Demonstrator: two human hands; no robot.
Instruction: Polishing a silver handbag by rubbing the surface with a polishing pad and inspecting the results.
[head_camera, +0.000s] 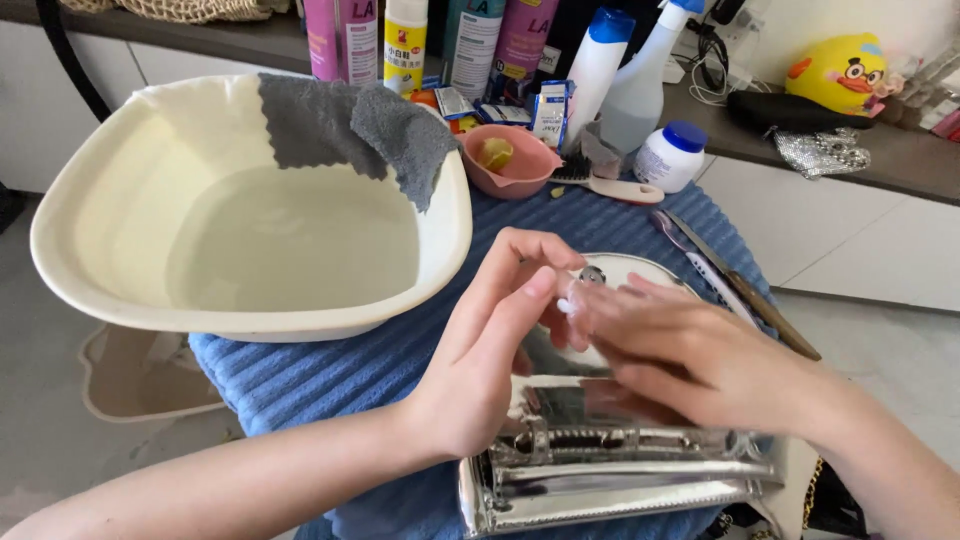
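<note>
Nearest me lies a shiny silver handbag (600, 470) on the blue ribbed towel (330, 370), its clasp edge toward me. My left hand (490, 350) comes in from the lower left, wrist bent, fingers curled over the bag's far end, thumb and forefinger pinched together at a small white bit that I can't make out. My right hand (690, 350) reaches across from the right, blurred, fingers stretched flat over the bag; whether it grips anything I cannot tell. Just right of the bag lie a toothbrush (700, 265) and a knife (745, 290). Beyond stands a cream basin (110, 180) of water with a grey cloth (350, 125) draped on its rim, then a pink bowl (515, 165), a white jar with a blue lid (668, 155) and bottles (470, 40).
</note>
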